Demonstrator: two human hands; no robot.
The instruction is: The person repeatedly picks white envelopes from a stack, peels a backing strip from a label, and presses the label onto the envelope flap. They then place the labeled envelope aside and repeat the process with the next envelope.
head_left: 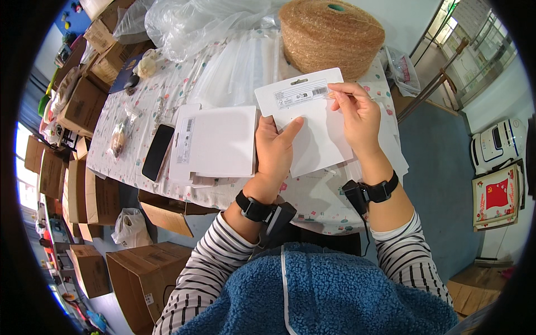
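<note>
A white card (318, 137) with a hang hole near its top edge is tilted in front of me. My left hand (273, 144) grips its left side, thumb across the front and the other fingers mostly hidden behind. Across the card's upper part runs a printed label (296, 95) with a barcode. My right hand (360, 120) is closed in a pinch at the label's right end; what is between the fingertips, if anything, is too small to make out. Left of my left hand lies a stack of similar white cards (220, 139), the top one also labelled.
A black phone (158, 152) lies left of the stack on the patterned tablecloth (312, 204). Behind stand a big spool of brown twine (332, 36) and clear plastic bags (206, 25). More white cards (389, 148) lie under my right wrist. Cardboard boxes (142, 279) crowd the left floor.
</note>
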